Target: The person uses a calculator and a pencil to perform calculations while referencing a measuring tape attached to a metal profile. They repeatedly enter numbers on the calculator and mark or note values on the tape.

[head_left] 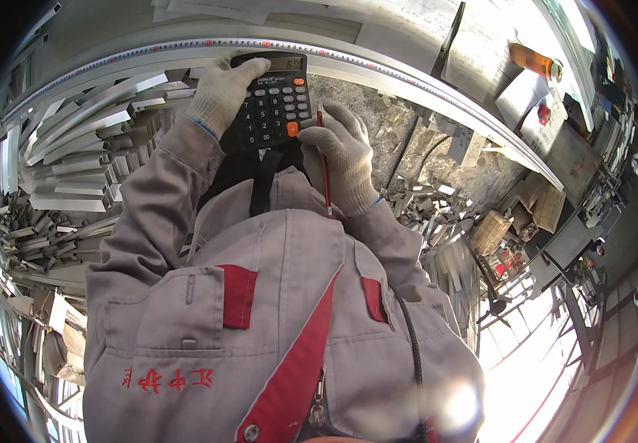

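While the left hand [219,92] grips the calculator [244,138] near the tape [186,44] and the right hand [350,153] holds a pencil [326,170] beside it, careful keying calls for pressing 1 key [263,114] squarely, thumb [252,69] off the display [286,65].

Left hand [224,88] gripping, right hand [346,151] curled, arms [162,188] bent

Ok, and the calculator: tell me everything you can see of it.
The calculator is black and plastic-looking, its display showing digits at the far end, with rows of dark and grey keys and orange ones toward the right. It is held face up, near a measuring tape. The gloved left hand grips its upper left, thumb beside the display. The gloved right hand is at its right edge; whether it presses the large orange key is unclear.
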`<act>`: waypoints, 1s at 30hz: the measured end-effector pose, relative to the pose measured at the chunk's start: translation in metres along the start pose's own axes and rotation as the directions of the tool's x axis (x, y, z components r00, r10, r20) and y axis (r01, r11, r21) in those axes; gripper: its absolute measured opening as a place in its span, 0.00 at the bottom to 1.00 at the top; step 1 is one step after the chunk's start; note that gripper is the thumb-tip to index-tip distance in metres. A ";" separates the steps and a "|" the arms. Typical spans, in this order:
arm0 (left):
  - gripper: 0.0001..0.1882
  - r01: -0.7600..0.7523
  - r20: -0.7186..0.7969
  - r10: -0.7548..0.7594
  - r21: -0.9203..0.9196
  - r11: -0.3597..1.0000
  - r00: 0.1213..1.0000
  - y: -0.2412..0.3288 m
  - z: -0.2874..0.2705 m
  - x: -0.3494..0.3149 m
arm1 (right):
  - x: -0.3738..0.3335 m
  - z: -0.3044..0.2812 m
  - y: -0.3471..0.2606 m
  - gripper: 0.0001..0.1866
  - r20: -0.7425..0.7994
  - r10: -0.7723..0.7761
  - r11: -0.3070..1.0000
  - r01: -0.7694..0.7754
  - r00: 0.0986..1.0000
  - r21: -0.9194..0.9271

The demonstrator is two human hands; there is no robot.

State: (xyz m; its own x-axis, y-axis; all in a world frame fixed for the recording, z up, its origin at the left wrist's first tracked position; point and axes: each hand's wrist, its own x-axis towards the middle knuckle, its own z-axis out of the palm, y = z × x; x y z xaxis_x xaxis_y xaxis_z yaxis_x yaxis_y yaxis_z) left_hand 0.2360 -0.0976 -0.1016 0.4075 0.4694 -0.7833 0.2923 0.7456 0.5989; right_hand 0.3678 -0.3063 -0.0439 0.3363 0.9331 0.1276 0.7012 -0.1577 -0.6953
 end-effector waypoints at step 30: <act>0.17 0.065 0.058 -0.072 0.115 0.991 0.996 0.001 0.021 -0.005 | 0.018 -0.032 0.146 0.14 -0.036 0.639 0.672 -0.535 0.768 0.512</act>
State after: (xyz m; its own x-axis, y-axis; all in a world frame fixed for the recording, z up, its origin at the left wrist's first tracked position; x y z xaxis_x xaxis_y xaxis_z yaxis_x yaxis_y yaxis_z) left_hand 0.2520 -0.1091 -0.0935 0.4349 0.3864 -0.8134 0.4159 0.7150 0.5620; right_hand 0.4966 -0.3226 -0.1203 0.7293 0.6042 -0.3210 -0.0304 -0.4401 -0.8974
